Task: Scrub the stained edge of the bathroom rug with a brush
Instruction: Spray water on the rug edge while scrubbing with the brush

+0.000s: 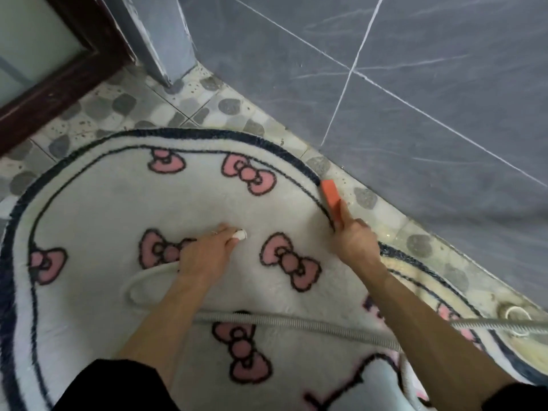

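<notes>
A white fluffy rug (118, 203) with pink bows and a dark blue border covers most of the floor. Its right edge (415, 280) looks yellowish and stained. My right hand (357, 241) grips an orange brush (331, 197), which lies along the rug's dark border near the wall. My left hand (204, 253) rests on the rug's middle and holds a small white object (240, 234) at its fingertips; a white hose (142, 280) loops out from under this hand.
A ribbed grey hose (296, 320) runs across the rug under both forearms. A floor drain (517, 314) sits at the right by the grey tiled wall (415, 84). Pebble-pattern floor tiles (148, 108) and a dark wooden door frame (59, 84) lie beyond the rug.
</notes>
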Available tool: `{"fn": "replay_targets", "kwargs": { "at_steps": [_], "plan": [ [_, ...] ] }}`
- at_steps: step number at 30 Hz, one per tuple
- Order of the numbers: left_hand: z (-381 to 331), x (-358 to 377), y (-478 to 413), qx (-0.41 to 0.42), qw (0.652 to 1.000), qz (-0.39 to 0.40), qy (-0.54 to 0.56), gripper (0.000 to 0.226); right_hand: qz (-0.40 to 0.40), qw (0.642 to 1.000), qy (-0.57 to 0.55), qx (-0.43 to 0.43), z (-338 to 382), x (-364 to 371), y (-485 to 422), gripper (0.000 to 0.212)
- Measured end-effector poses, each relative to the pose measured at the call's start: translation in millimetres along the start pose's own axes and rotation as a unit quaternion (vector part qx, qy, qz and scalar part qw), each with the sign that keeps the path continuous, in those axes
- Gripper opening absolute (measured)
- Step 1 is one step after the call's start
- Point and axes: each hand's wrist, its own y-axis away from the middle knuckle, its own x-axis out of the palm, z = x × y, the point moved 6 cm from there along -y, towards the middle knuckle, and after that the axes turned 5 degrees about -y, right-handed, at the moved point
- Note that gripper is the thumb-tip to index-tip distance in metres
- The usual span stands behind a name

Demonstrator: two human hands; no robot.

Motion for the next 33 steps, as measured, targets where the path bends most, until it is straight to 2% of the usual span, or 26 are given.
{"fn": "replay_targets", "kwargs": {
  "at_steps": [1,3,7,9,11,14,16,17,19,21,23,26,28,30,31,33],
  "plan": [
    [-2.0,1.8,2.9,0.003,1.000,-0.004,0.004,0.045,-0.018,0.999,-0.012,0.024,-9.0,-5.8,0.0,0.060],
    [-12.2,-0.3,-0.6,0.012,1.000,-0.010,0.016,0.044,-0.029,0.999,-0.044,-0.009,11.1,3.8,12.8,0.063],
    [-36.4,-1.2,-2.0,0.033,0.999,0.011,-0.022,0.041,0.081,0.985,-0.044,-0.144,69.8,61.3,69.4,0.074],
    [-41.1,2.2,0.5,0.051,0.997,0.030,-0.048,0.043,0.053,0.993,-0.034,-0.100,34.3,50.2,59.5,0.075],
    [-40.3,5.7,0.1,0.048,0.996,0.045,-0.056,0.044,0.000,1.000,-0.026,-0.005,-23.5,20.6,33.2,0.067],
    [-48.3,3.8,-2.5,0.037,0.996,0.033,-0.077,0.045,-0.063,0.992,-0.048,0.097,-75.0,-16.4,20.1,0.059],
    [-57.8,-0.8,-3.5,0.037,0.994,0.014,-0.100,0.044,-0.073,0.991,-0.099,0.056,-48.1,-8.0,34.0,0.057],
    [-62.2,-0.8,-2.9,0.042,0.994,0.006,-0.106,0.043,-0.049,0.992,-0.111,0.017,-25.5,4.8,46.4,0.058],
    [-65.0,0.8,0.5,0.057,0.993,-0.005,-0.105,0.042,0.041,0.995,-0.072,-0.048,15.5,38.5,75.3,0.065],
    [-67.6,2.6,6.2,0.073,0.992,-0.002,-0.105,0.045,0.065,0.996,-0.017,-0.062,8.5,50.1,80.8,0.070],
    [-71.3,5.5,8.1,0.082,0.991,0.001,-0.104,0.048,0.019,0.999,0.009,-0.033,-35.4,31.1,62.1,0.070],
    [-85.2,15.4,6.4,0.119,0.989,0.012,-0.088,0.056,-0.042,0.995,0.003,0.093,-114.2,-13.2,51.5,0.064],
    [-103.1,18.1,5.7,0.143,0.985,0.011,-0.101,0.057,-0.071,0.987,-0.031,0.141,-135.7,-27.5,57.2,0.060],
    [-127.4,20.4,9.2,0.172,0.977,0.022,-0.126,0.055,-0.103,0.984,-0.106,0.099,-118.3,-20.7,69.0,0.059],
    [-141.3,22.6,12.2,0.186,0.972,0.028,-0.139,0.054,-0.090,0.985,-0.136,0.063,-102.4,-8.2,79.2,0.059],
    [-155.7,27.6,15.1,0.194,0.968,0.048,-0.153,0.054,0.003,0.992,-0.125,-0.005,-65.6,28.3,100.7,0.061]
  ]
}}
